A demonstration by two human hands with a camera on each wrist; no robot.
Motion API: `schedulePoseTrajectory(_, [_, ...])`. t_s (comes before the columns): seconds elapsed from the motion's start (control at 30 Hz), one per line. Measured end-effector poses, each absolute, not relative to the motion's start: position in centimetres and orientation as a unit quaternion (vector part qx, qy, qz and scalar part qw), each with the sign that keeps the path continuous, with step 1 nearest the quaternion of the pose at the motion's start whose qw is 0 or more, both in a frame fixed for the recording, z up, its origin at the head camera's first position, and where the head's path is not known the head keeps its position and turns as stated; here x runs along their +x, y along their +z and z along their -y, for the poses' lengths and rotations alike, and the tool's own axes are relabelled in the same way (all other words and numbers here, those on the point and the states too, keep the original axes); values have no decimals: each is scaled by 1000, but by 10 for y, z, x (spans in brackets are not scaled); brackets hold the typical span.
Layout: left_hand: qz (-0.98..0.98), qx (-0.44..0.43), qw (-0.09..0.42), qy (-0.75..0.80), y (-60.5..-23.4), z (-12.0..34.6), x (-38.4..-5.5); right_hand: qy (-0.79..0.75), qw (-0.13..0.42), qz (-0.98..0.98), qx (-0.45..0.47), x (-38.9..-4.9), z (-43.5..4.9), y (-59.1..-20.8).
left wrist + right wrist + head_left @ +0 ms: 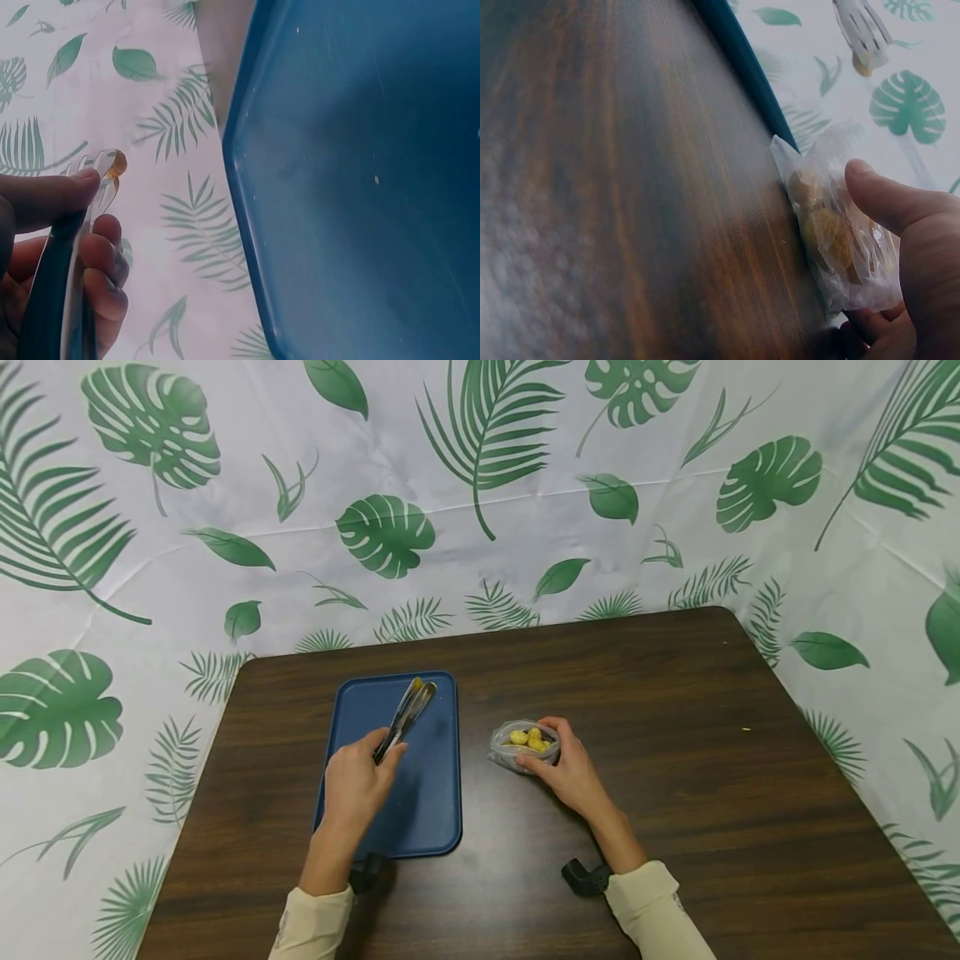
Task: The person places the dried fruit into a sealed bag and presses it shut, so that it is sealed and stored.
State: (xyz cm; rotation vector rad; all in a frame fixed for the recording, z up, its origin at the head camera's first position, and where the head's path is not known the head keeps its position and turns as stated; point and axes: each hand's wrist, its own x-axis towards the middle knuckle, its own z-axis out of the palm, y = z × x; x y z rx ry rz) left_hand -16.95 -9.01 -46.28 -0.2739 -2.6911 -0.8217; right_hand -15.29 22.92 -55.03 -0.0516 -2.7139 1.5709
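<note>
My left hand (357,781) grips a pair of metal tongs (406,718) with dark handles, held over the blue tray (427,810). At the tongs' tips shows a small yellow-brown piece (115,163), also in sight in the right wrist view. To the right of the tray, my right hand (570,772) holds the side of a clear plastic bag (504,757), thumb on the near side of its rim and fingers on the far side. Inside the open bag lie several lumpy, rounded yellow pieces (534,737).
The dark wood-grain table (637,693) carries the tray and the bag. A tiny yellow bit (746,728) lies toward its right edge. Behind and around the table hangs a white cloth (300,602) printed with green leaves. Both wrists wear black camera mounts (585,878).
</note>
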Motion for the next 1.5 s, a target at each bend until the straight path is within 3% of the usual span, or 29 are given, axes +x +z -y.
schedulePoseTrajectory(1.5, [924, -197, 132, -302, -464, 46, -156, 500, -1, 866, -18, -154, -229, -551])
